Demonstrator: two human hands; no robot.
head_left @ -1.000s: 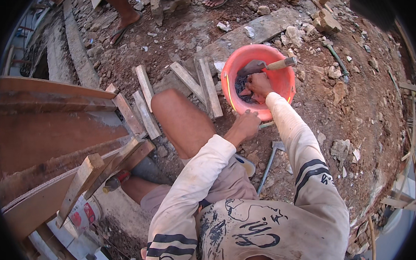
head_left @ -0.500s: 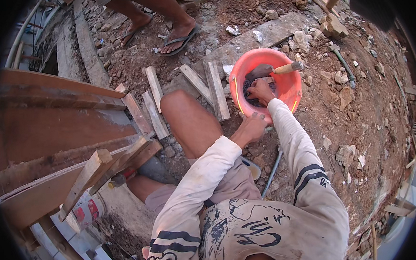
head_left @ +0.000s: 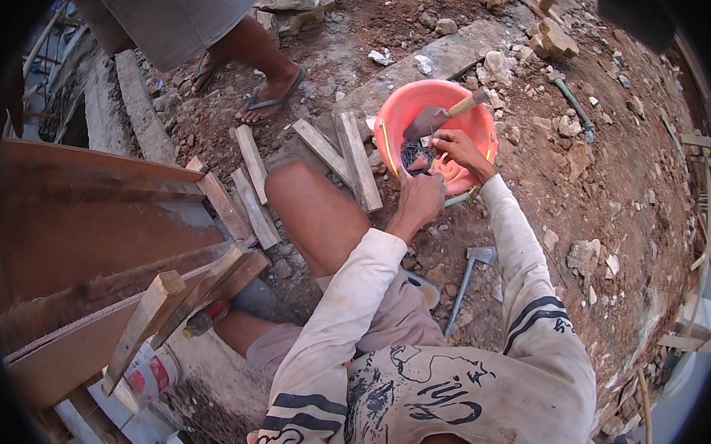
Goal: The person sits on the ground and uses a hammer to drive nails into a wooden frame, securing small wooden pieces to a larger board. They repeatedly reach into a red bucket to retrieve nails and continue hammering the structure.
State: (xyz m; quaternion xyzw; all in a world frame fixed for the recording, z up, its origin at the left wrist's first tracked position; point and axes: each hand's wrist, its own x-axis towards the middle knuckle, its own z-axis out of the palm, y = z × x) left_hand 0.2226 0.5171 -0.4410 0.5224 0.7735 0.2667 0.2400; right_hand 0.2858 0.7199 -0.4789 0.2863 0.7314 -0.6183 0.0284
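An orange-red bucket (head_left: 394,111) with a yellow handle stands on the dirt in front of me. Inside it lies a trowel (head_left: 426,123), its wooden grip resting on the right rim. Below the blade is a dark clump of thin pieces (head_left: 416,156), which look like nails. My right hand (head_left: 464,150) reaches in over the right side, fingertips pinched near a small pale bit too small to name. My left hand (head_left: 420,198) is at the near rim, its fingers curled beside the dark clump; what they grip is hidden.
A hammer-like tool (head_left: 461,290) with a metal handle lies by my leg. Several short wood pieces (head_left: 358,161) lie left of the bucket. Wooden formwork boards (head_left: 90,228) stand at left. Another person's sandalled foot (head_left: 269,98) is beyond. Stones and rubble cover the right slope.
My right hand has come up from the bucket's bottom, and my left hand has shifted over the near rim. The hammer-like tool's head has come into sight. The other person has shifted nearer.
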